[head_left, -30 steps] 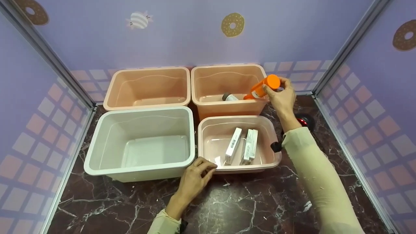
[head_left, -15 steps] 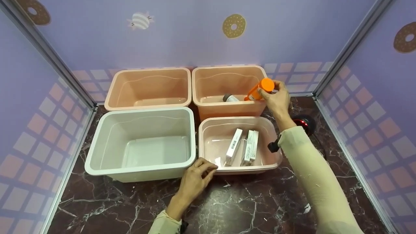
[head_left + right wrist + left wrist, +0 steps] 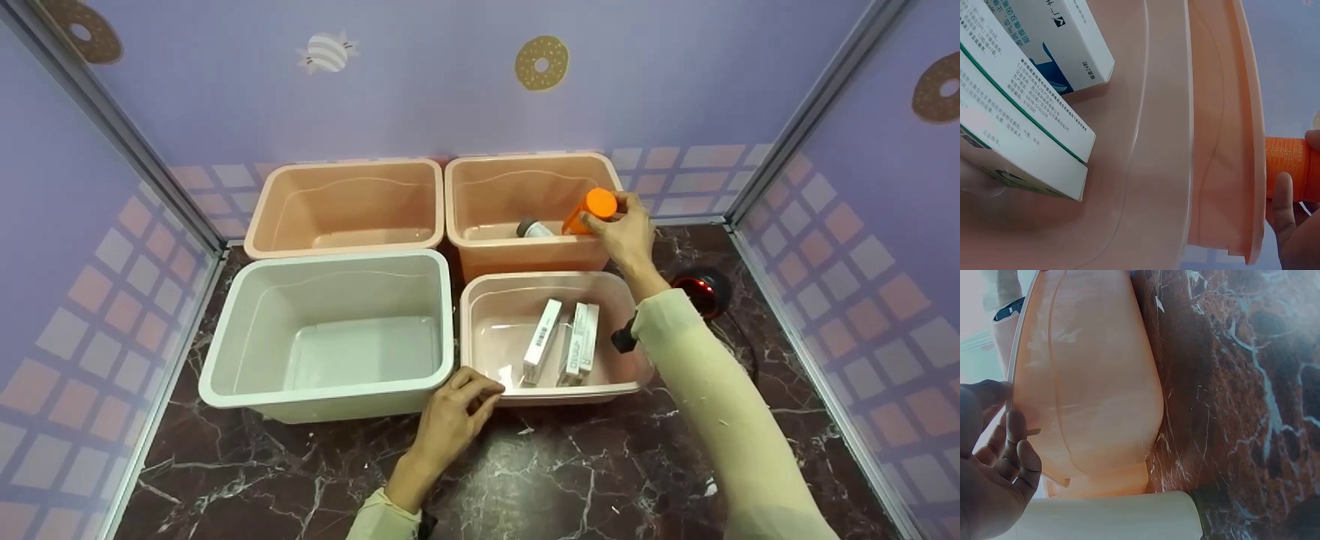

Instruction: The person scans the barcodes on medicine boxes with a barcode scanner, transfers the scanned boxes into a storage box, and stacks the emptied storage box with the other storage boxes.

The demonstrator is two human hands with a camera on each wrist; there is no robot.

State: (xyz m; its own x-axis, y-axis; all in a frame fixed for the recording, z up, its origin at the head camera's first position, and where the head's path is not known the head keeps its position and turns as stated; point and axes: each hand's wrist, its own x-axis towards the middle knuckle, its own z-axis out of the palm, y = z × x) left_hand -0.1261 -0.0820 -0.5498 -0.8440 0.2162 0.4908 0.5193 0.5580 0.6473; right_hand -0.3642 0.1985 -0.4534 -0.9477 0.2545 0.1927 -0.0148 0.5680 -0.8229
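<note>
Mostly, the risk sits with the orange bottle [image 3: 582, 222], whose smooth, round body could slide out of the right hand [image 3: 628, 234] if the pinch slackens. That hand holds it between thumb and fingers, near the orange cap [image 3: 601, 202], at the right end of the back right bin [image 3: 504, 171]. A slip there could send it rolling against the dark-capped bottle [image 3: 534, 229] lying inside. The near rim hides the lower end, so I cannot tell whether it touches the floor of the bin; lowered too close to that rim, it could catch and twist in the fingers. The forearm passes over the front right bin [image 3: 487, 337], where a dip of the sleeve [image 3: 694, 349] could bring the black piece [image 3: 624, 337] at the cuff against the bin's edge. The left hand [image 3: 448, 420] pinches that bin's near rim at the left corner, and a pull could tip it and shift the white boxes [image 3: 541, 342]

As for direction, the bottle leans rather than stands: its long axis slants, cap end up and to the right, other end down and leftward into the bin. Printed lines on its side face the right wrist camera
</note>
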